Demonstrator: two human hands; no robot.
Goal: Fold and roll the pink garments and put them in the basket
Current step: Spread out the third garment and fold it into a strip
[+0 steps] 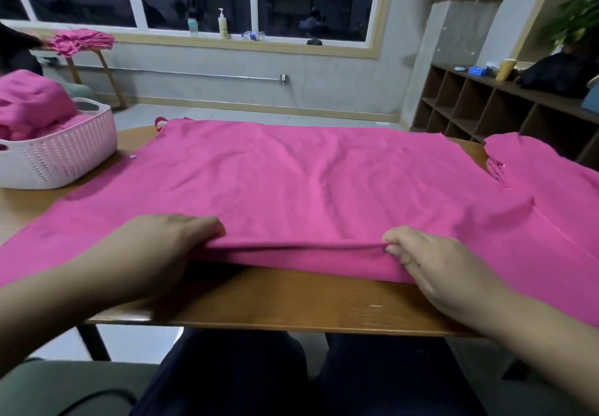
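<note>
Pinching the pink garment [308,182]'s near hem, both the left hand [168,247] and right hand [437,266] are gripping it, probably starting a fold away from the table [275,302] edge.

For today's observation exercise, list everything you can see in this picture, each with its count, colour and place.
pink garment: one, spread across table
wooden table: one, brown
basket: one, pale pink, table's left, holding pink garments
second garment: one, pink, table's right
pump bottle: one, yellow, windowsill
shelf unit: one, brown, right wall
yellow cup: one, atop shelf
left hand: fingers gripping near hem
right hand: fingers pinching near hem
</note>
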